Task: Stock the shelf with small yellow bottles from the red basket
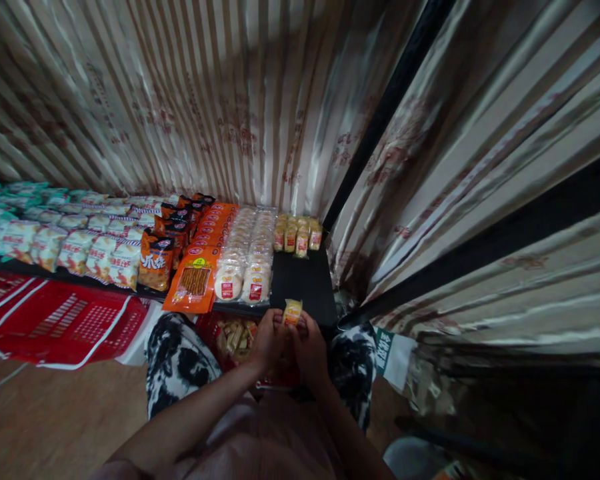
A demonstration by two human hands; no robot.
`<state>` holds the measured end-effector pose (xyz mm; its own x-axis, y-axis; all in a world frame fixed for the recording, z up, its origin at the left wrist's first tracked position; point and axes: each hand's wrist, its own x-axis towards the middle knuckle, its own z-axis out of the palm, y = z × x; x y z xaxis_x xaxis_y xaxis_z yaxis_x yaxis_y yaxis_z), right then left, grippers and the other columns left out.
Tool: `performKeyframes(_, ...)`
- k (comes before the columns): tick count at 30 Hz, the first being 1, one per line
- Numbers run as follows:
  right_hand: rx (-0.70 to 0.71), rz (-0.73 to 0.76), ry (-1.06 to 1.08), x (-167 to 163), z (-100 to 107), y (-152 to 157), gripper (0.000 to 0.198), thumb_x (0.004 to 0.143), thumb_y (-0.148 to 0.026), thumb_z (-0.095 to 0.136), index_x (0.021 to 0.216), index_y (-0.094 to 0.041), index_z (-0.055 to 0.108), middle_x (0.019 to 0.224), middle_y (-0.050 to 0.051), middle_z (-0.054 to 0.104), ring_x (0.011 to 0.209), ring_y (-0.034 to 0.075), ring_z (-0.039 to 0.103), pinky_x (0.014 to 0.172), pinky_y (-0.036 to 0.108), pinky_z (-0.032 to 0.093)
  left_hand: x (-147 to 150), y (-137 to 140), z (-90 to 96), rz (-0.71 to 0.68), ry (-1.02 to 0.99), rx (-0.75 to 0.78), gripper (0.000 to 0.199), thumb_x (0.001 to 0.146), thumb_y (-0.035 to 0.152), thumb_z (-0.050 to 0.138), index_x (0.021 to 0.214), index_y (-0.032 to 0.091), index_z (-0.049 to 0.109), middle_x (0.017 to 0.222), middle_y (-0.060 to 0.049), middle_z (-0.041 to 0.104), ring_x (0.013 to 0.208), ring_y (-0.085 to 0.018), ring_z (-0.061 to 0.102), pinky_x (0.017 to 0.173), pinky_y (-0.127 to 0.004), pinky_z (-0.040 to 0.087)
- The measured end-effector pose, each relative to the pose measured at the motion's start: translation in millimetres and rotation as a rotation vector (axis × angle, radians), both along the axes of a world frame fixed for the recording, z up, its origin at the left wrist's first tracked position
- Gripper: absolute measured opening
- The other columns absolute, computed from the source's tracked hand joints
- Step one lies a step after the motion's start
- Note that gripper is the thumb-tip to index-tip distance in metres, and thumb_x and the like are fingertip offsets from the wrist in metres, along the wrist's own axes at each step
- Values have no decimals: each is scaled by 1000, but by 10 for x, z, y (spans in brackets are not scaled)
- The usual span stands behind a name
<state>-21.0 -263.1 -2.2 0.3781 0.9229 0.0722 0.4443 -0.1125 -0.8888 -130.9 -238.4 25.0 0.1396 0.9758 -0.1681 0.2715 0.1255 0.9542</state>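
Between my two hands is a small yellow snack packet (293, 312) with a red and orange label, held upright near the shelf's front edge. My left hand (269, 340) grips its left side with closed fingers, and my right hand (310, 347) pinches the right side. Similar yellow packets (301, 240) stand in short rows at the back right of the black shelf (300, 280). Below my hands, a red basket (210, 327) between my knees holds more small packets (237, 335), partly covered by my left forearm.
Left of the yellow rows lie round white cakes in clear wrappers (257, 280), flat orange snack bags (193, 280), dark orange bags (155, 260) and white packets (75, 250). Red baskets (75, 320) stand at lower left. A striped curtain (230, 100) and black poles (380, 120) bound the shelf.
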Motion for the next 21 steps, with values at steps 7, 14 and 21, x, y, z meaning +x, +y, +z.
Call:
performKeyframes(7, 28, -58, 91, 69, 17, 218, 44, 74, -36, 51, 113, -15, 56, 106, 11, 62, 90, 22, 61, 82, 37, 50, 104, 108, 63, -47, 166, 123, 32, 79, 15, 40, 107, 17, 54, 109, -8, 59, 102, -19, 54, 94, -32, 40)
performKeyframes(14, 77, -42, 122, 77, -40, 522, 48, 75, -38, 50, 116, -13, 53, 104, 13, 61, 87, 20, 62, 77, 33, 52, 226, 217, 132, 20, 238, 205, 42, 79, 14, 39, 120, 13, 46, 120, -14, 50, 114, -22, 47, 101, -34, 37)
performKeyframes(21, 60, -36, 48, 124, -84, 902, 46, 77, -36, 46, 118, -15, 51, 104, 11, 60, 85, 18, 61, 75, 31, 50, 338, 371, 89, 46, 160, 247, 43, 84, 20, 36, 126, 13, 43, 129, -15, 44, 122, -21, 41, 107, -36, 31)
